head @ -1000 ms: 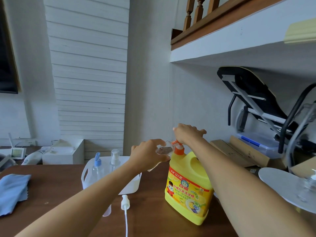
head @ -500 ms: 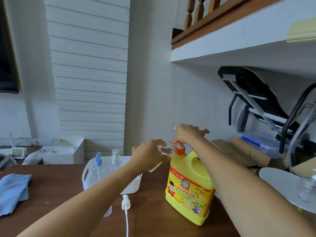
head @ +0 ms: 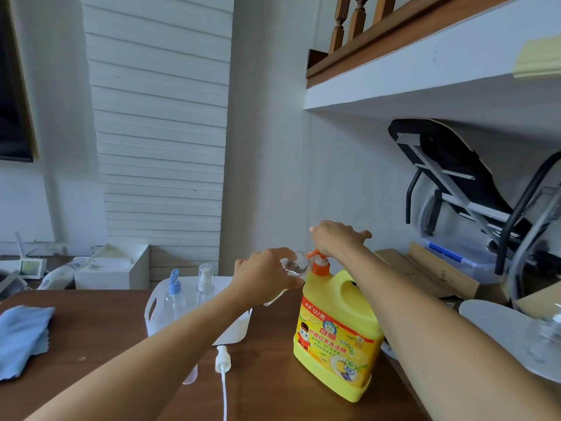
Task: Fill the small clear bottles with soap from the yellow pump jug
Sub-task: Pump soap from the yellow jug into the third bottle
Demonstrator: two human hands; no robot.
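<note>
1. At the table's near edge, a loose white spray cap [head: 222,360] w/ its long dip tube is lying flat on the brown table [head: 91,344], just L of the jug. A blue cloth [head: 21,338] is lying crumpled far L.
2. Yellow pump jug [head: 337,335] is standing upright on the table, R of centre, label facing the camera, orange pump [head: 318,264] on top.
3. L hand [head: 264,278] is gripping a small clear bottle [head: 293,265], fingers wrapped round it; the bottle is tilting, w/ its mouth right at the pump's spout. Can't tell how much soap is inside.
4. R hand [head: 337,241] is lying palm-down on top of the pump head, fingers loose and not wrapped round it, thumb sticking out to the R.
5. Behind the L forearm, a white basket [head: 236,329] is holding 2 more bottles upright: a blue-capped bottle [head: 174,294] and, beside it, a clear-capped bottle [head: 205,281].
6. Further back L, a white box [head: 112,268] is sitting against the wall.
</note>
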